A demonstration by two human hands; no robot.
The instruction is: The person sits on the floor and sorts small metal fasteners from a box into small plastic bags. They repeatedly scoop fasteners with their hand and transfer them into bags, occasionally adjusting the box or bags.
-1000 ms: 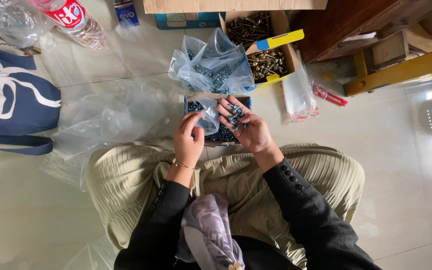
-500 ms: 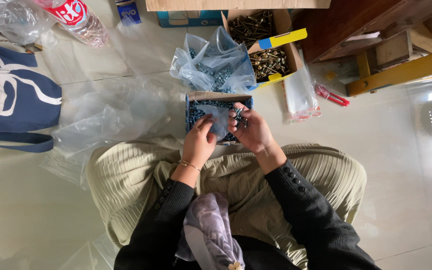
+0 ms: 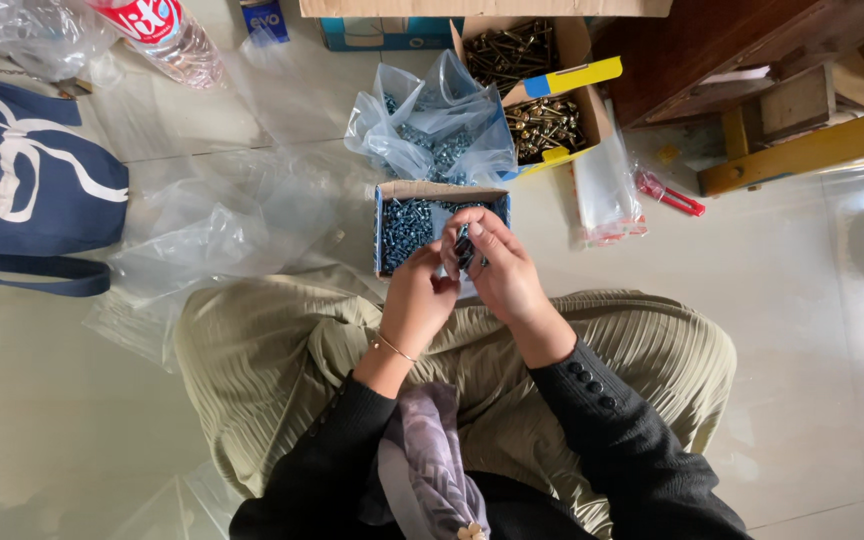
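Underneath everything lies the glossy pale tile floor (image 3: 812, 330), hard and slick enough that any dropped screw would likely skitter away under the wooden furniture (image 3: 752, 70); across it spread crumpled clear plastic sheets (image 3: 212, 230), thin and slippery, which could hide fallen pieces in their folds; the navy cloth bag (image 3: 22, 190) sits soft and slumped at the far left; beyond the knees stands a small open cardboard box (image 3: 397, 190) full of silvery-blue screws (image 3: 407, 225), light enough to tip if a wrist nudges its rim; behind it a clear bag of the same screws (image 3: 432, 140) gapes open, and a further carton holds brass-coloured screws (image 3: 542, 125); the right hand (image 3: 507, 275) has its grip clenched around a small clump of screws (image 3: 464, 245), held above the near edge of the box; the left hand (image 3: 417, 300) pinches at that clump, though what it grasps I cannot tell; sharp points and a loose handful make slips likely.
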